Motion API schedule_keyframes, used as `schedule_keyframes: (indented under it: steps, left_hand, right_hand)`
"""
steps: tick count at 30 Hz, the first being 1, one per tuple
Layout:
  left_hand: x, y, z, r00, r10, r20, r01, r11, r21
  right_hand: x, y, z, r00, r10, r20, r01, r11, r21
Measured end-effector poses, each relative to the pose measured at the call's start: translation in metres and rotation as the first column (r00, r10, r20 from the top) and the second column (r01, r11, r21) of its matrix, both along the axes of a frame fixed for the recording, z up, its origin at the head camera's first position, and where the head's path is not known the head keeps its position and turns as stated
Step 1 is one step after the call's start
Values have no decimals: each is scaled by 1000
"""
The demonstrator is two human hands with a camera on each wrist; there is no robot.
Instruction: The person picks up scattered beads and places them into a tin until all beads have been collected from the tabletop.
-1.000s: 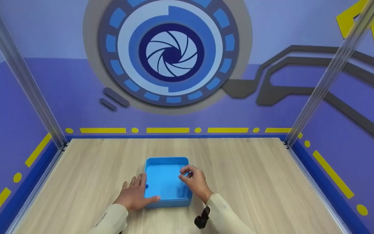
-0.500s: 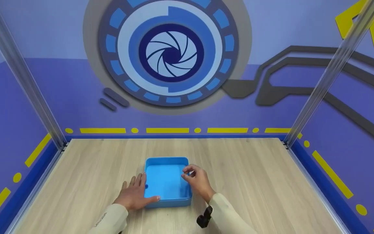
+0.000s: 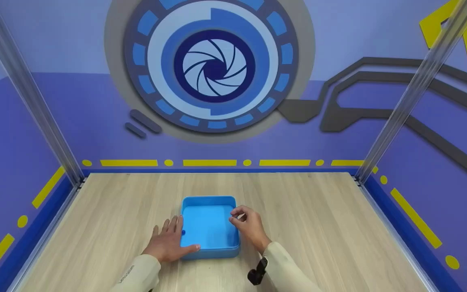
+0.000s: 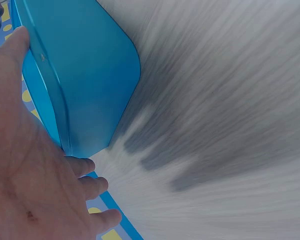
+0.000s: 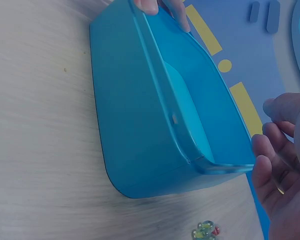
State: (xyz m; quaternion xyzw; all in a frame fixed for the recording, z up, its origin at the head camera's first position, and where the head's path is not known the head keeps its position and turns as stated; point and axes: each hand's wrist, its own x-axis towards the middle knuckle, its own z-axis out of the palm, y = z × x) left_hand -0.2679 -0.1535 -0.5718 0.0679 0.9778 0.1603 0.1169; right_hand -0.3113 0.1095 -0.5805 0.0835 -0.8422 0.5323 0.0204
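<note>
A light blue rectangular box [image 3: 209, 253] without a lid stands on the wooden table. My left hand [image 3: 166, 244] lies against its left side, fingers straight and spread, thumb over the near rim. A small dark blue ball [image 3: 183, 232] shows inside the box by that hand. Over the right rim hovers my right hand [image 3: 249, 227], its fingers bent and the thumb tip close to the forefinger. Whether anything small sits between those tips cannot be made out. In the right wrist view, several shiny green and red glass marbles [image 5: 206, 231] lie outside the box, below the right hand [image 5: 285, 160].
The wooden table [image 3: 318, 227] reaches to a purple back wall [image 3: 258, 150] with a round painted emblem. Metal posts [image 3: 399, 109] rise at both rear corners. A dark device [image 3: 257, 272] is strapped to the right sleeve.
The right hand has shifted slightly to the right, from above the box's inside to its right rim. The left hand, box and blue ball have stayed in place.
</note>
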Motion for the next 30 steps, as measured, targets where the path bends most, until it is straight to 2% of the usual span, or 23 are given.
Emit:
schedule_keyframes:
  steps: [12,22,30]
  left_hand:
    - [-1,1,-2,1000,-6,-3,6,1000,-10]
    - [0,1,1,1000,-3,7,3,1000,-5]
    - [-1,0,1,1000,-13,10,13,1000,-7]
  right_hand:
    - [2,2,-1,998,-38,58,37,999,7]
    - [5,7,-4,997,-57,61,56,998,8]
    - [4,11,-6,992,-68,104,70,997,-21]
